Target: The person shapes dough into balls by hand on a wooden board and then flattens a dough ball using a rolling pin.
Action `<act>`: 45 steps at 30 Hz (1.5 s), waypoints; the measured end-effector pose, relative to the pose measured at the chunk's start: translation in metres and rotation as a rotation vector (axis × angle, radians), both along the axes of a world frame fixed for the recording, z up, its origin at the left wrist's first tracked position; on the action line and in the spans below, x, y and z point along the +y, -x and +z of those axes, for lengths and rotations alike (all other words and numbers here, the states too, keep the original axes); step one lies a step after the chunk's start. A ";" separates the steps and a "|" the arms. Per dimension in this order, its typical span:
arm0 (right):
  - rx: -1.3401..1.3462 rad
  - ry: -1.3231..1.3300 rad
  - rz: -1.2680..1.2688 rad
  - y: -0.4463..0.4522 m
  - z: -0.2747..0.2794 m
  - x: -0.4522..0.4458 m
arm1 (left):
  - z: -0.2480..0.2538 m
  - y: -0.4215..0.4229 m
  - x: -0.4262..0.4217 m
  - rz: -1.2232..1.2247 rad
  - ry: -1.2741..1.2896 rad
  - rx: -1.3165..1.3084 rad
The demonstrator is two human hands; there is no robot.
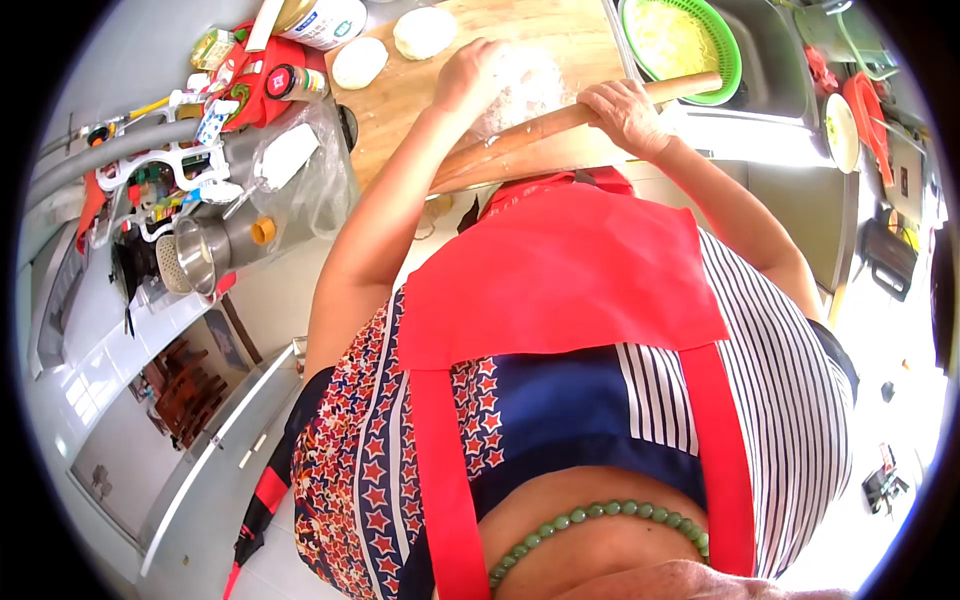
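Note:
My right hand is wrapped over a long wooden rolling pin, which lies slanted along the near side of a wooden board. One end of the pin reaches out over a green basket. My left hand is on the board with its fingers curled down at the edge of a bright, flour-covered patch that looks like dough. Glare and the hand itself hide what its fingertips hold. Beyond my left wrist sit two pale, round dough pieces, one nearer and one farther.
Shredded pale food fills the green basket at the sink, right of the board. A white-labelled tub, a spice jar and a clear plastic bag crowd the left side. A metal pot stands farther left.

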State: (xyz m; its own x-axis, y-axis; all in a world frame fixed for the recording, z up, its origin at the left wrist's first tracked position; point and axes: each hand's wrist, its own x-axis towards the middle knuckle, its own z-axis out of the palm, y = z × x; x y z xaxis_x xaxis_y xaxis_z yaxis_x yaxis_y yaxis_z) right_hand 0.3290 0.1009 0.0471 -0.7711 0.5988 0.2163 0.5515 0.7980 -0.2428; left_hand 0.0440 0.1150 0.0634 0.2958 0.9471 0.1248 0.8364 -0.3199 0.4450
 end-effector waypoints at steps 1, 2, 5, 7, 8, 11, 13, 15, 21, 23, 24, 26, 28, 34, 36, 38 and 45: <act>0.001 0.017 -0.009 0.000 0.000 -0.007 | -0.002 -0.004 -0.007 -0.066 -0.036 0.015; 0.004 0.034 -0.016 0.001 0.000 -0.012 | -0.010 -0.007 -0.015 -0.129 -0.072 0.033; -0.009 0.063 -0.050 0.003 0.003 -0.024 | -0.028 0.002 -0.029 -0.307 -0.078 0.212; -0.015 0.066 -0.057 0.003 0.004 -0.027 | -0.031 0.006 -0.025 -0.228 -0.177 0.174; -0.019 0.055 -0.062 0.004 0.000 -0.029 | -0.036 0.004 -0.011 -0.048 0.116 -0.062; -0.031 0.065 -0.066 0.005 -0.004 -0.033 | -0.065 0.005 0.023 -0.042 -0.068 -0.068; -0.043 0.059 -0.069 0.006 -0.010 -0.032 | -0.061 -0.001 0.026 -0.009 0.142 0.004; -0.030 0.032 -0.066 0.003 -0.011 -0.031 | -0.053 -0.004 0.024 0.016 0.312 0.049; -0.002 0.064 -0.119 0.001 -0.015 -0.039 | -0.035 0.021 -0.049 0.122 0.412 0.157; 0.018 0.070 -0.135 -0.002 -0.022 -0.040 | -0.026 0.023 -0.083 0.141 0.175 0.261; -0.019 0.100 -0.160 -0.003 -0.028 -0.041 | -0.024 0.019 -0.098 0.197 0.122 0.306; -0.042 0.086 -0.192 0.000 -0.032 -0.046 | -0.039 0.015 -0.118 0.265 0.062 0.379; -0.098 0.054 -0.226 0.000 -0.040 -0.045 | -0.041 0.012 -0.113 0.287 0.005 0.362; -0.382 -0.034 -0.315 0.016 -0.042 0.005 | -0.057 0.020 -0.053 0.282 -0.075 0.279; -0.411 -0.063 -0.342 0.022 -0.045 0.025 | -0.062 0.025 -0.036 0.290 -0.096 0.275; -0.427 -0.059 -0.354 0.030 -0.039 0.043 | -0.066 0.028 -0.022 0.299 -0.174 0.267; -0.214 -0.027 -0.417 0.034 -0.037 -0.007 | -0.028 0.005 -0.083 0.360 -0.105 0.159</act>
State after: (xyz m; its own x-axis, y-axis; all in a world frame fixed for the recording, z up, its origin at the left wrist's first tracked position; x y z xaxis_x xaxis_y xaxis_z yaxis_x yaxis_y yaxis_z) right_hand 0.2949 0.0942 0.0106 -0.4953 0.8631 0.0983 0.8617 0.5025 -0.0707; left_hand 0.0390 0.0315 0.0350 -0.0289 0.9782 0.2056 0.9591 -0.0308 0.2814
